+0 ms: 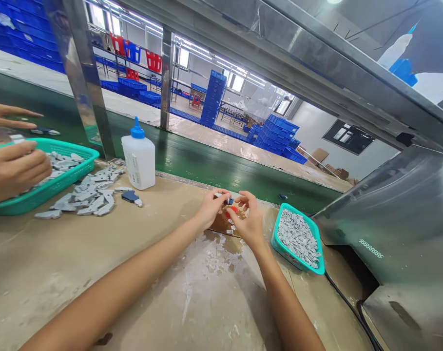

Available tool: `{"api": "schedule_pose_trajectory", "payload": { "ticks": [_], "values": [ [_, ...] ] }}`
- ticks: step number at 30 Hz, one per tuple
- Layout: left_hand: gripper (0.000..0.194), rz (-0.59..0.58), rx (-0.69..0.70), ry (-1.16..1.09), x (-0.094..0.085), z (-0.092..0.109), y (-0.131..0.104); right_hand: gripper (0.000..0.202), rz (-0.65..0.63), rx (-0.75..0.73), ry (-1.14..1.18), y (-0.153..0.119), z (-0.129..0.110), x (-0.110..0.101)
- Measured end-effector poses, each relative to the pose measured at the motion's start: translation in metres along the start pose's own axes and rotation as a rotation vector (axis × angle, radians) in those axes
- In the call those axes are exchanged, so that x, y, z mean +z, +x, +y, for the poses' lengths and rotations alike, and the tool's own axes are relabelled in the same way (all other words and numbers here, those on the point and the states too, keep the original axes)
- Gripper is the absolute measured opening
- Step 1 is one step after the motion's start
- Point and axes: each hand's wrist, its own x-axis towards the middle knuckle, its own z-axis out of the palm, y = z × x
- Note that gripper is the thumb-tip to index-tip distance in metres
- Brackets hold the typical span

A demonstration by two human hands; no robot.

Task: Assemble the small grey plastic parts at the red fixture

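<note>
My left hand (211, 209) is closed around a small dark blue and white plastic part (229, 201), which its fingers mostly cover. Close on the right, my right hand (251, 219) has its thumb and curved fingers apart, with nothing visible between them. Beneath both hands lies a brown, wet-looking plate (221, 226) bearing a red object (231, 211) and a few small white pieces (230, 231). A turquoise basket (276, 238) full of small grey-white pieces (298, 236) stands to the right of my right hand.
A white bottle (140, 163) with a blue nozzle stands beside loose grey pieces (93, 192) and a dark blue part (131, 197). At left, another person's hand (20, 168) is over a turquoise basket (78, 168). A green conveyor (192, 161) runs behind; a metal housing (400, 229) rises at right.
</note>
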Motion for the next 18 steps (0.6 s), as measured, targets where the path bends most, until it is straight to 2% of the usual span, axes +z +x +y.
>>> {"api": "schedule_pose_trajectory", "payload": {
  "ticks": [3, 7, 12, 15, 18],
  "values": [
    [0.017, -0.040, 0.013, 0.062, 0.007, -0.003, -0.007, 0.031, 0.025, -0.077, -0.110, -0.003, 0.000, 0.003],
    [0.015, -0.048, 0.016, 0.163, 0.007, -0.003, -0.009, 0.027, 0.076, -0.034, -0.102, -0.003, 0.000, 0.001],
    [0.012, -0.098, 0.004, 0.283, 0.006, -0.003, -0.008, 0.027, 0.062, 0.150, 0.085, 0.001, -0.003, -0.002],
    [0.017, -0.141, -0.084, 0.330, 0.007, -0.003, -0.011, 0.030, 0.037, 0.276, 0.243, 0.004, 0.000, -0.005],
    [0.026, -0.234, -0.205, 0.316, 0.006, 0.002, -0.013, 0.035, 0.012, 0.338, 0.380, 0.009, 0.006, -0.012]
  ]
}}
